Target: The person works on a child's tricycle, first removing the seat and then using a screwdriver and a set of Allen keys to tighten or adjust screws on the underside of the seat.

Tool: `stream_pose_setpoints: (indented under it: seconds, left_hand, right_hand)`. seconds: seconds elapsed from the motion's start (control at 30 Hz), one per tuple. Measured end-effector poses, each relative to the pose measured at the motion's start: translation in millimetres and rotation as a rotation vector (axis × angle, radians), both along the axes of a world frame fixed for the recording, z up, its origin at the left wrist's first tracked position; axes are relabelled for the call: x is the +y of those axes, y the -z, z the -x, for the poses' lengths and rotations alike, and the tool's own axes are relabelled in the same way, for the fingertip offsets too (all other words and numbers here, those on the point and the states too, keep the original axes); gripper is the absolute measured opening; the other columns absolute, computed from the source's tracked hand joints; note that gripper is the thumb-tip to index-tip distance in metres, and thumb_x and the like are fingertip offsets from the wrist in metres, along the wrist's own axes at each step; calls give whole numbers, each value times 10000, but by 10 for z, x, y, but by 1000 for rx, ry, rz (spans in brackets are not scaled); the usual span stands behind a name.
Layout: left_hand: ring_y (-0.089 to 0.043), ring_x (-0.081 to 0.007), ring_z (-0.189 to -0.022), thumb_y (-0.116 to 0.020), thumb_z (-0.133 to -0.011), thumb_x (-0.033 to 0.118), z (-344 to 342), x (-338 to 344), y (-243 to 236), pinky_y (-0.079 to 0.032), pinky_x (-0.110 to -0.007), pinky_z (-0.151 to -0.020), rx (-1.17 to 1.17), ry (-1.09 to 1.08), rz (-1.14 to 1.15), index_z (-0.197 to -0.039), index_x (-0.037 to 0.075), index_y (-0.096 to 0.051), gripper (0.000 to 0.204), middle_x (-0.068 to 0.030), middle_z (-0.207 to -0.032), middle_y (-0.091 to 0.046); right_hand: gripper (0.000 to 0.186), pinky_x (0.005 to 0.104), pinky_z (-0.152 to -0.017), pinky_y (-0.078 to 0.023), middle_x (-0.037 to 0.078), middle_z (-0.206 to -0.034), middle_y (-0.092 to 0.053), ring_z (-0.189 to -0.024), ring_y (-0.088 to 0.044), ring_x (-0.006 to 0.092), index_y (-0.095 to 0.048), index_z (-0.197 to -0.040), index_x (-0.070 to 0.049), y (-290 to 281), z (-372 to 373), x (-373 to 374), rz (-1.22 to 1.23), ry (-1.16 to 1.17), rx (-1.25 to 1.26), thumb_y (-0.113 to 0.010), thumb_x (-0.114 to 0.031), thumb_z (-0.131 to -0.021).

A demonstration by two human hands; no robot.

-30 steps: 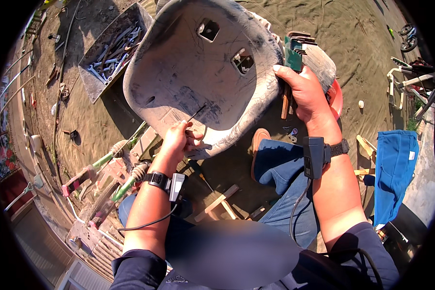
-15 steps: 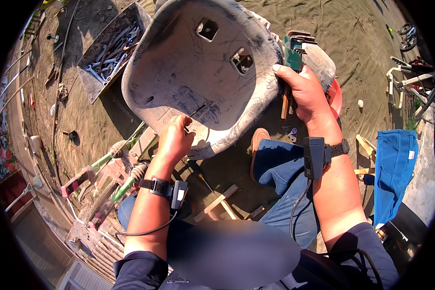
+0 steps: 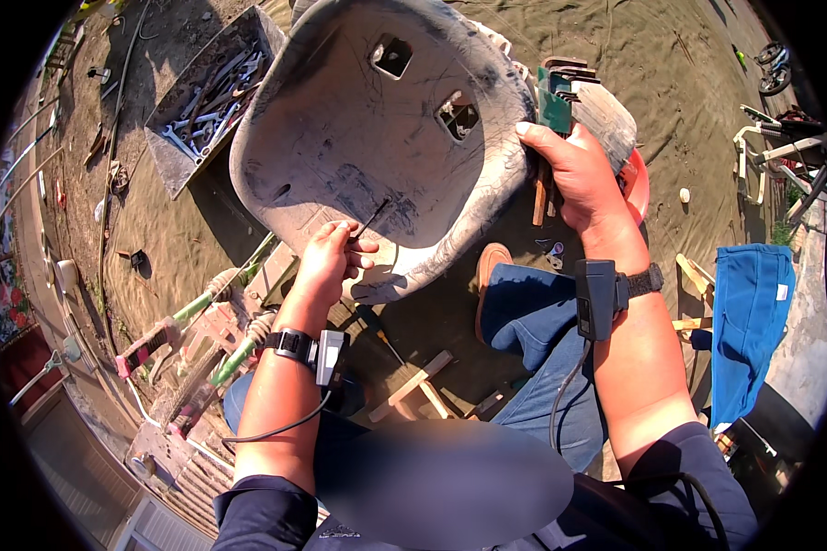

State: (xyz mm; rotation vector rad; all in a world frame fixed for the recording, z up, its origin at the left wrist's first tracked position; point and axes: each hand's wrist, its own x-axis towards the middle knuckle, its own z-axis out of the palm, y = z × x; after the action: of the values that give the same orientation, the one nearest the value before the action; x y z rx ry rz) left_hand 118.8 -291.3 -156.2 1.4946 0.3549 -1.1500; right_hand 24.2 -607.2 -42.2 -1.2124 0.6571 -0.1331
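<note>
A dusty, moulded seat shell [image 3: 340, 138] with two square holes lies in front of me. Over its near edge is my left hand [image 3: 333, 259], pinching a thin black hex key [image 3: 373, 217] between thumb and forefinger, its other fingers loosely spread. The key points up and right over the seat's inner face; its other end is hidden by the fingers. At the seat's right rim, my right hand [image 3: 581, 174] is closed around a green hex key holder [image 3: 553, 110], from which several dark bent keys stick out. Its palm side is hidden.
At the upper left stands a metal tray [image 3: 170, 151] full of wrenches. A pink-and-green metal frame [image 3: 220, 326] stands left of my left forearm. Wooden pieces [image 3: 418, 386] and a screwdriver [image 3: 390, 347] lie between my legs. Blue cloth [image 3: 752, 321] hangs at the right.
My left hand has turned and its fingers have loosened outward, with the hex key still pinched and now showing more of its length. My right hand stays nearly in place.
</note>
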Motion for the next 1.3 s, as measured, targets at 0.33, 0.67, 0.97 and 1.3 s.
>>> stream_pose_setpoints:
  seconds: [0.33, 0.67, 0.97, 1.3]
  left_hand:
    - [-676, -272, -898, -694, -865, 110, 121, -38, -17, -538, -359, -775, -940, 569, -424, -1150, 29, -592, 313, -154, -1017, -672]
    - [-665, -311, -768, -675, -899, 192, 113, -41, -93, -525, -406, -688, -1266, 705, -601, -956, 42, -689, 161, -122, -865, -636]
    - [-667, -148, -635, -432, -1027, 206, 42, 59, 43, -436, -258, -496, 4, 83, -83, -1192, 11, -534, 275, -94, -853, -700]
    - [-611, -165, -1027, -548, -999, 162, -186, 218, -56, -513, -378, -872, -2, -358, 210, -1143, 72, -635, 190, -36, -1044, -640]
  right_hand:
    - [248, 273, -786, -498, 27, -951, -672, -833, -620, 109, -629, -1113, 0, -26, 4, 5, 1, 1, -1, -651, -139, -908]
    - [228, 269, -756, -485, 1, -920, -649, -798, -592, 96, -627, -1089, -18, 11, -2, -7, 16, 12, 23, -659, -146, -903]
    - [248, 273, -795, -502, 22, -964, -679, -843, -628, 108, -629, -1126, -5, -26, -2, 5, -15, -10, -13, -646, -129, -912]
    - [252, 272, -787, -509, 27, -964, -678, -837, -631, 110, -627, -1130, 2, -35, -15, 29, -18, 10, -15, -643, -118, -910]
